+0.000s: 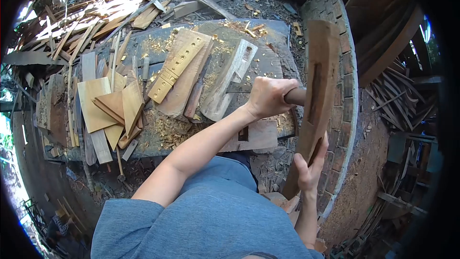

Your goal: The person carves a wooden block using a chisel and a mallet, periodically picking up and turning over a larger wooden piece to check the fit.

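**Slot cut, smoothing left**

Your left hand (pixel 268 97) has a closed grip on the tool handle (pixel 296 96), which pokes into the plank (pixel 322 67). Your right hand (pixel 310 165) grips the plank low down, holding it upright beside the bench (pixel 270 60). I think its long slot only needs cleaning.

Single view, worn on your head. Faces forward and steeply down over your own chest and arms; wide fisheye, dark curved edges. Close range: left hand (pixel 268 97) on the handle (pixel 296 96) and right hand (pixel 309 168) on the plank (pixel 318 81) sit right of centre, workbench (pixel 275 36) just beyond.
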A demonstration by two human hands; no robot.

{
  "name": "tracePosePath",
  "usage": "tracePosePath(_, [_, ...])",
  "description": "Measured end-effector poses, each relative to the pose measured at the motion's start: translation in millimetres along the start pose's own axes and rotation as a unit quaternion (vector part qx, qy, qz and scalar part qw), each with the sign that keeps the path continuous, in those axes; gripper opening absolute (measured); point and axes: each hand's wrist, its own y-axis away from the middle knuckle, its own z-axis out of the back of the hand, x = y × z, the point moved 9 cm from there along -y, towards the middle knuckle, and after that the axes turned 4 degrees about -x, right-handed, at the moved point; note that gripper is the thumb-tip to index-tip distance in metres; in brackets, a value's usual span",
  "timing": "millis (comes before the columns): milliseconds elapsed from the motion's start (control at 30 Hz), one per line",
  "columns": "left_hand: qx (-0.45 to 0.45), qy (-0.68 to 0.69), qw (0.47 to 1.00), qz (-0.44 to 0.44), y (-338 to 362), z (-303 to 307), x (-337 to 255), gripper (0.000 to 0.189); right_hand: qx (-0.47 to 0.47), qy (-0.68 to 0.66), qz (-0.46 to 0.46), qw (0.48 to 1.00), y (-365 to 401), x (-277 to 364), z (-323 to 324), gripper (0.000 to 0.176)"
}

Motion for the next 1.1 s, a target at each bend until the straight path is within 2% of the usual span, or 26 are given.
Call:
tracePosePath(67, [0.002, -0.011, 1.000, 0.003, -5, 8, 5, 0.024, 0.017, -0.183, -0.136, 0.973, -2, -6, 0, 0.091])
tracePosePath(100, [-0.025, 0.000, 1.000, 0.006, -4, 18, 8, 0.024, 0.023, -0.188, -0.131, 0.973, -3, -6, -2, 0.091])
tracePosePath(167, [-0.066, 0.039, 0.997, 0.029, -1, 35, 16, 0.024, 0.010, -0.388, -0.265, 0.882, 11, -30, -13, 0.085])
tracePosePath(200, [-0.092, 0.103, 0.990, 0.040, -3, 49, 21, 0.022, 0.007, -0.387, -0.267, 0.882, 9, -31, -16, 0.085])
tracePosePath(233, [-0.112, 0.120, 0.984, 0.071, -4, 66, 27, 0.022, -0.013, -0.335, -0.229, 0.914, -4, -28, -15, 0.083])
tracePosePath(300, [-0.201, 0.132, 0.959, 0.153, 0, 103, 46, 0.008, -0.025, -0.214, -0.166, 0.962, -23, -7, -17, 0.080])
tracePosePath(367, [-0.328, 0.250, 0.893, 0.179, 12, 130, 91, 0.014, 0.000, -0.247, -0.156, 0.956, -16, -7, -37, 0.081])
tracePosePath(467, [-0.432, 0.356, 0.787, 0.259, 28, 164, 118, 0.021, 0.043, -0.295, -0.146, 0.943, -9, 1, -58, 0.081])
tracePosePath(633, [-0.488, 0.347, 0.748, 0.285, 39, 183, 110, 0.025, 0.052, -0.248, -0.146, 0.956, 0, -5, -66, 0.081])
tracePosePath(800, [-0.442, 0.338, 0.794, 0.245, 22, 172, 88, 0.026, 0.041, -0.266, -0.175, 0.947, 3, -7, -67, 0.078])
tracePosePath(867, [-0.377, 0.306, 0.846, 0.222, 11, 155, 75, 0.021, 0.032, -0.266, -0.179, 0.947, 4, -11, -67, 0.077])
tracePosePath(933, [-0.367, 0.283, 0.865, 0.192, 11, 144, 76, 0.018, 0.026, -0.269, -0.181, 0.946, 4, -11, -66, 0.077])
tracePosePath(1000, [-0.315, 0.205, 0.913, 0.155, 6, 133, 71, 0.019, 0.019, -0.273, -0.185, 0.944, 6, -13, -64, 0.077])
tracePosePath(1100, [-0.303, 0.226, 0.911, 0.163, 10, 123, 76, 0.020, 0.019, -0.282, -0.209, 0.936, 12, -20, -65, 0.076])
